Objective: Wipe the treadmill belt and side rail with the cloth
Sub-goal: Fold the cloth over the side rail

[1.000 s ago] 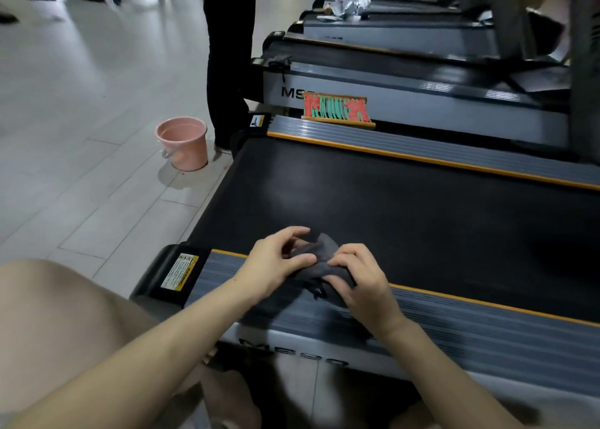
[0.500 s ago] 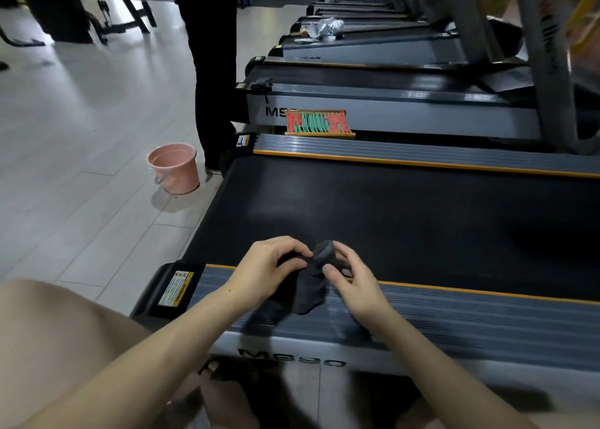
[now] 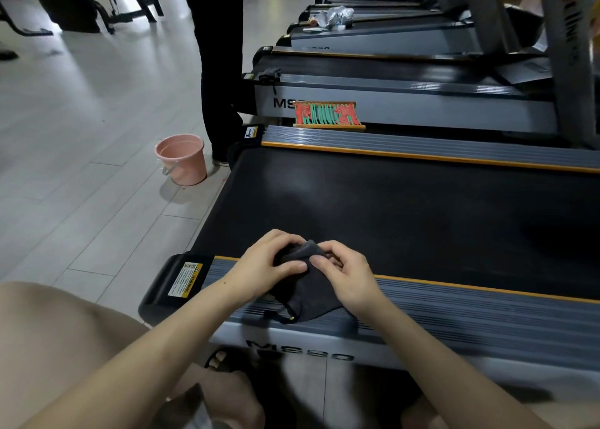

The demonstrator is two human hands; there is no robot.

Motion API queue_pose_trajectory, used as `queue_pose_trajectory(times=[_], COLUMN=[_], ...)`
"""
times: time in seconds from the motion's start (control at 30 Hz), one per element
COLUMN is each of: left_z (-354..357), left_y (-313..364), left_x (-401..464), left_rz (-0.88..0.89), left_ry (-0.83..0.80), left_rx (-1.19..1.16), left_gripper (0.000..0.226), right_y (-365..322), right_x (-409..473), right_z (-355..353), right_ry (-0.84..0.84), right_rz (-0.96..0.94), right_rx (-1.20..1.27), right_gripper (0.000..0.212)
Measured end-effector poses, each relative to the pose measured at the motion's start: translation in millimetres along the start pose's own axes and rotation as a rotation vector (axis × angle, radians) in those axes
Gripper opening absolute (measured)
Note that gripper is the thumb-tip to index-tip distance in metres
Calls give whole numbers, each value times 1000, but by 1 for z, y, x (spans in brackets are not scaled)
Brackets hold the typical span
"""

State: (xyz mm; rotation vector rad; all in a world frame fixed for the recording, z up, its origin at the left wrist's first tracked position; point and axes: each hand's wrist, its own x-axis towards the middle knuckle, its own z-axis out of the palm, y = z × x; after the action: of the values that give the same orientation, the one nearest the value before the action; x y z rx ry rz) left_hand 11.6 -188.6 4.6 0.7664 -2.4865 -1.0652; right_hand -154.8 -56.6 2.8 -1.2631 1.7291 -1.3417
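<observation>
Nearest the camera, a bare knee and a sandalled foot (image 3: 224, 362) show the person crouched beside the treadmill, both forearms reaching in over its near side rail (image 3: 454, 308). The left hand (image 3: 264, 266) and the right hand (image 3: 349, 274) both pinch a dark grey cloth (image 3: 308, 290), fingers curled closed on its bunched upper edge, while the rest of it drapes down and rests on the ribbed rail, just beside the yellow warning sticker (image 3: 185, 279). The cloth looks gathered or folded rather than pressed flat, so I judge this as preparation and not a wiping stroke. Beyond the hands the black belt (image 3: 389, 208) lies bare, with a faint pale smear that may be only glare; whether any of it has been wiped cannot be told. Further off, the far rail (image 3: 422, 147) appears untouched, and a pink bucket (image 3: 181, 159) stands on the floor by a standing person's dark trouser legs (image 3: 220, 71).
</observation>
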Motion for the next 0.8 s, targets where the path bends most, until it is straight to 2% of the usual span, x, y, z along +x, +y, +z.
queue_pose_trajectory(times=[0.13, 0.3, 0.4, 0.47, 0.53, 0.67, 0.8], left_z=[-1, -3, -6, -11, -18, -24, 4], left_y=[-3, -1, 2, 1, -8, -37, -65], left_x=[1, -5, -8, -10, -10, -14, -18], left_rz=[0, 28, -27, -70, -131, -291, -447], left_ry=[87, 76, 170, 262, 333, 331, 322], left_rx=[21, -77, -155, -184, -188, -234, -337], left_gripper=[16, 12, 10, 10, 10, 11, 13], right_y=[6, 28, 44, 49, 46, 44, 62], right_x=[4, 1, -3, -1, 4, 20, 30], right_z=[1, -6, -8, -8, -8, -10, -5], right_ry=[-30, -135, -209, -185, -170, -128, -27], right_rz=[-19, 66, 99, 105, 118, 176, 252], right_rx=[-26, -87, -215, -235, -133, 4, -106], right_gripper=[8, 20, 20, 13, 13, 17, 17])
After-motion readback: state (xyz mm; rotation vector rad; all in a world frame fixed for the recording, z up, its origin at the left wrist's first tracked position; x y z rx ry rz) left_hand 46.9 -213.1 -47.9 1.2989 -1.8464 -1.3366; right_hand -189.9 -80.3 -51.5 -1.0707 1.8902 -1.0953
